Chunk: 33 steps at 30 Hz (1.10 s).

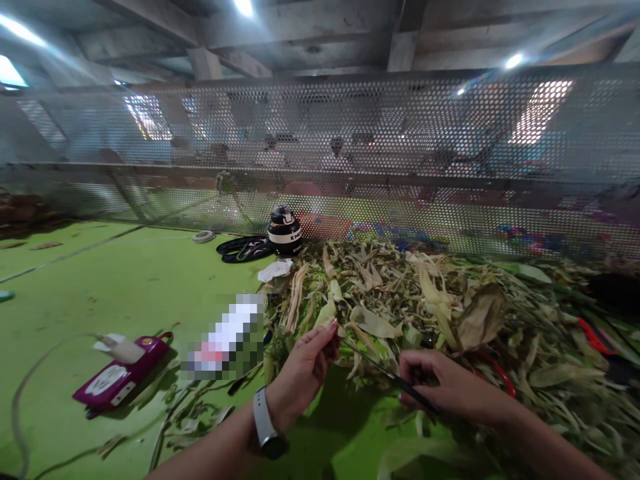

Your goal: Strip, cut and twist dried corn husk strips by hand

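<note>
My left hand (316,350), with a grey watch (267,427) on its wrist, pinches a pale corn husk piece (327,311) between thumb and fingers. The husk points up and away from me, above a heap of dried husks. To its right, my right hand (425,380) is closed round a thin, dark, long-pointed tool (400,381); I cannot tell whether it is tweezers or something else. The tool's tip reaches toward my left fingertips, and whether it touches the husk is unclear. Broad husk leaves (375,323) lie just beyond both hands.
A green table (145,267) bears a purple power bank (123,373) with a cable, a blurred-out phone-like object (225,340), a black jug (285,230) and a white tissue (275,269). Red-handled scissors (597,337) lie right. A perforated metal screen (380,133) stands behind.
</note>
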### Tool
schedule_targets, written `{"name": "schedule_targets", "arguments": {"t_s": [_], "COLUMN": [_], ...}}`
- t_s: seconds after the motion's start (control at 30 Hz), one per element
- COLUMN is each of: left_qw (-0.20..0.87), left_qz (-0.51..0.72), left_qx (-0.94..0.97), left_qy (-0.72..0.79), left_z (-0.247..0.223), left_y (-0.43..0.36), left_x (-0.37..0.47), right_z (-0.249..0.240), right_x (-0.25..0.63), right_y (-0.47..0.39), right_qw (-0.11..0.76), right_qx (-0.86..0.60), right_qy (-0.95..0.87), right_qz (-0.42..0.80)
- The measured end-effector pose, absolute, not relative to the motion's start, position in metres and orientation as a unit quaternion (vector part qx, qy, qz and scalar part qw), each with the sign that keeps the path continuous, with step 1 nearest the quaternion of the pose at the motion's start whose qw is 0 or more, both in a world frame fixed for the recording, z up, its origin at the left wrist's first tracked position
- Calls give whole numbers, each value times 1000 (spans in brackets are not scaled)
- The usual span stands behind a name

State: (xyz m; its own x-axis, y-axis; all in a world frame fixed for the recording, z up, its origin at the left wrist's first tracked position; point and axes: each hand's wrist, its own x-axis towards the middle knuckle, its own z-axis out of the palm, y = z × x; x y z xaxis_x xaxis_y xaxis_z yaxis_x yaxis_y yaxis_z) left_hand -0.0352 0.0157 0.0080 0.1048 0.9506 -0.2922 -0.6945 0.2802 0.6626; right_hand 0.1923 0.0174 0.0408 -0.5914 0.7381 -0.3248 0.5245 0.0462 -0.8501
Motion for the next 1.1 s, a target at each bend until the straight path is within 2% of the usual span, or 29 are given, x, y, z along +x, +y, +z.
{"name": "schedule_targets", "arguments": {"t_s": [0.3,0.6,1.1], "left_qw": [710,708,711], "left_qz": [576,574,571], "left_qx": [159,168,171], "left_qy": [372,375,373], "left_z": [12,11,13], "left_y": [17,20,16], "left_x": [-36,-37,-34], "right_z": [49,51,50], "right_x": [194,201,191], "right_y": [15,20,17], "right_qw": [68,112,115], "right_qx": [-420,-468,-453], "right_qy": [-735,-775,-769], "right_qz": [527,409,436]}}
